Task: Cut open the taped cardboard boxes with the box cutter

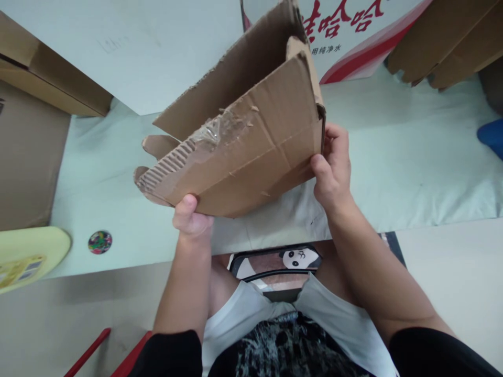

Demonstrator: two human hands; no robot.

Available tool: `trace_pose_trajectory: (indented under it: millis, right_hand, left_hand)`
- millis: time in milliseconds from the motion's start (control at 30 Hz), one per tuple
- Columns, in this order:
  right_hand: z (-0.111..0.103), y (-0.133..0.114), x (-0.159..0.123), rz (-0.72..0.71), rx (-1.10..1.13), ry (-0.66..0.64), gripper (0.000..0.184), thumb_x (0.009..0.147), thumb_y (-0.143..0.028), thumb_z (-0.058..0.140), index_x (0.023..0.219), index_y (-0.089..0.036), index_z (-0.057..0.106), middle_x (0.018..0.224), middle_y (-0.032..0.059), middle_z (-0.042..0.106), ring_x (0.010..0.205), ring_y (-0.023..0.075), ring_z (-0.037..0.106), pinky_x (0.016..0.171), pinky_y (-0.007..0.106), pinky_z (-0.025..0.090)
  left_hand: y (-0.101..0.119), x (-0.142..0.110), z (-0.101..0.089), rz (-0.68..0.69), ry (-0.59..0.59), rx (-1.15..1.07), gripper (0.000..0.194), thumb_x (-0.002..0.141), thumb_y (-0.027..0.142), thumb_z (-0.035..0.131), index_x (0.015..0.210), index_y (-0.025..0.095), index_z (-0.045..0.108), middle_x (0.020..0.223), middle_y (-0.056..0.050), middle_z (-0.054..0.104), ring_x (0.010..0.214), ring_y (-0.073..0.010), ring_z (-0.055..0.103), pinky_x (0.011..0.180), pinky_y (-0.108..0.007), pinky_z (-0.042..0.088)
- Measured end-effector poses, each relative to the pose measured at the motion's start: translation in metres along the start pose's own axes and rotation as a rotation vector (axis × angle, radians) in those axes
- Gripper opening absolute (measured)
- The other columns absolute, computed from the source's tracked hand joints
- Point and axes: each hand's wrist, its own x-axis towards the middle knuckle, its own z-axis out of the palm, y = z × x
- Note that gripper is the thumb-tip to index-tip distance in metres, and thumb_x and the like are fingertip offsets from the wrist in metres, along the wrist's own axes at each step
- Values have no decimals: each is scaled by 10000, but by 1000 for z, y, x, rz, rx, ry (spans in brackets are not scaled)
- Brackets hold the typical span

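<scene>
The 2 hands share 1 load: a brown cardboard box [255,152], held up above the cloth-covered surface [401,157] and tilted, its right end higher in the view. The left hand [192,217] is closed on the lower left corner, thumb on the near panel. The right hand [334,173] is closed on the right end, thumb on the near panel and fingers round the edge.

It should handle light for its bulk, as thin corrugated board with a gap showing between its 2 long panels. The panels look stiff when flat but likely to fold along the creases, so a squeeze in the middle would probably bow them inward. Dry board should grip well; the clear tape [212,131] on the torn upper edge may be slicker, and the exposed corrugation beside it looks weak and apt to peel. I would take hold as here, 1 hand at each lower corner, where the folds seem to stiffen it, and keep off that ragged edge. The inside is mostly shaded, so whether anything adds weight there is hard to say.

Behind it stands a white box with red lettering [353,36]; 1 small round colourful disc [100,242] lies on the cloth to the left.
</scene>
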Motion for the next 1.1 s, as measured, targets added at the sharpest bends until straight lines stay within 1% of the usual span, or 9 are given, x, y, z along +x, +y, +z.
trace_pose_trajectory:
  millis: [167, 333, 400, 533, 600, 733, 900, 967, 1100]
  right_hand:
    - [1, 7, 3, -1, 60, -48, 696, 905, -813, 455, 1404, -329, 467, 1379, 71, 584, 1321, 302, 579, 1134, 587, 482]
    - [1, 4, 5, -61, 98, -14, 705, 900, -840, 458, 1409, -352, 477, 1420, 57, 553, 1423, 321, 512, 1171, 603, 447]
    - [2, 4, 6, -69, 99, -2, 719, 902, -856, 425, 1415, -354, 463, 1419, 56, 550, 1419, 325, 522, 1170, 604, 454]
    - [4, 7, 7, -74, 96, 47, 762, 870, -914, 359, 1406, -377, 429, 1368, 57, 560, 1371, 328, 566, 1147, 593, 488]
    - [6, 7, 8, -70, 90, 69, 771, 855, -929, 350, 1407, -395, 415, 1360, 59, 554, 1360, 334, 573, 1137, 598, 495]
    - [6, -1, 8, -89, 96, 119, 755, 857, -912, 389, 1425, -414, 409, 1434, 58, 503, 1408, 352, 536, 1154, 630, 471]
    - [0, -13, 6, -78, 27, 149, 712, 844, -915, 439, 1293, -382, 585, 1498, 46, 460, 1499, 390, 433, 1195, 717, 398]
    - [-3, -16, 5, -74, -26, 137, 698, 835, -924, 440, 1211, -374, 647, 1479, 48, 478, 1489, 396, 443, 1200, 724, 390]
    - [-6, -20, 6, -120, -86, 161, 658, 869, -888, 433, 1142, -340, 674, 1434, 80, 509, 1446, 385, 486, 1219, 692, 395]
  left_hand:
    - [-2, 2, -5, -3, -18, 72, 956, 400, 744, 840, 1255, 342, 697, 1345, -46, 710, 1383, -378, 600, 1167, -484, 510]
    - [-12, 3, -20, 15, -50, 76, 977, 386, 774, 868, 1252, 358, 689, 1404, -44, 662, 1403, -375, 570, 1162, -482, 503]
    - [-17, 7, -30, 25, -98, 91, 976, 382, 775, 887, 1247, 373, 679, 1417, -39, 645, 1412, -368, 558, 1171, -489, 496]
    - [-22, 16, -45, 87, -268, 108, 980, 319, 674, 977, 1215, 412, 680, 1402, -26, 631, 1433, -364, 536, 1241, -517, 438]
    - [-22, 20, -46, 128, -316, 96, 1006, 308, 652, 994, 1237, 436, 673, 1395, -19, 629, 1443, -369, 528, 1267, -535, 415]
    - [-21, 19, -40, 107, -303, 81, 1063, 259, 659, 1011, 1237, 422, 669, 1432, -38, 606, 1416, -399, 547, 1272, -587, 405]
    - [-22, 15, -37, 103, -310, 69, 1115, 243, 663, 1020, 1264, 432, 636, 1494, -46, 553, 1477, -417, 490, 1273, -616, 393]
    - [-23, 14, -36, 110, -302, 60, 1149, 233, 655, 1024, 1284, 427, 620, 1492, -55, 547, 1494, -423, 470, 1279, -624, 378]
    - [-24, 12, -34, 68, -284, 74, 1189, 195, 676, 1016, 1281, 406, 611, 1481, -71, 555, 1518, -440, 433, 1276, -635, 376]
